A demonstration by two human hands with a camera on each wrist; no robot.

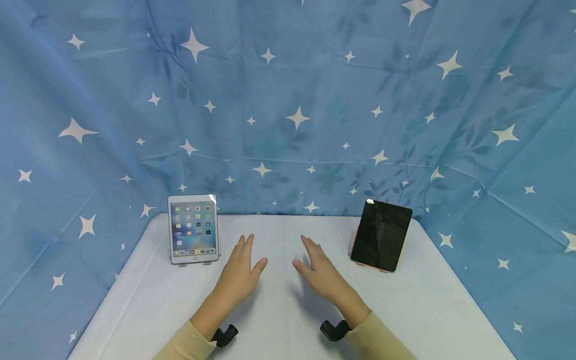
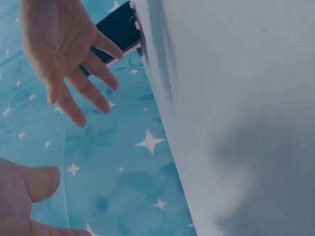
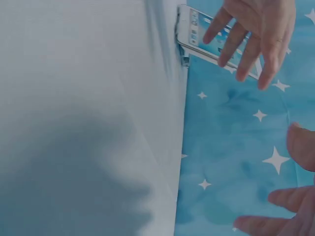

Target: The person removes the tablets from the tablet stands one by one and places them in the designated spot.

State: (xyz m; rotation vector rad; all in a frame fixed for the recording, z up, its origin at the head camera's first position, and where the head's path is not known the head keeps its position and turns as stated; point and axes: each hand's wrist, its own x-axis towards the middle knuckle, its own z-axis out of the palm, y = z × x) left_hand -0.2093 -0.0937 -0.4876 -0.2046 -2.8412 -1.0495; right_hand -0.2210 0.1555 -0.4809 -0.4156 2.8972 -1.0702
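Both hands hover over the white table, palms turned toward each other and a gap between them. My left hand [image 1: 238, 275] has straight fingers, thumb spread, and holds nothing. Opposite it, my right hand [image 1: 324, 275] is likewise extended with nothing in it. A white tablet [image 1: 193, 227] with a lit screen of app icons leans upright on a stand at the back left, beyond the left fingertips. At the back right, a black tablet [image 1: 381, 235] with a dark screen leans on a pinkish stand, tilted clockwise, past the right hand.
A white cloth covers the table [image 1: 279, 320], whose far edge meets a blue curtain [image 1: 288, 140] with white stars. The curtain also hangs along both sides. Black straps with small mounts [image 1: 335, 330] sit at the wrists, below beige sleeves [image 1: 378, 340].
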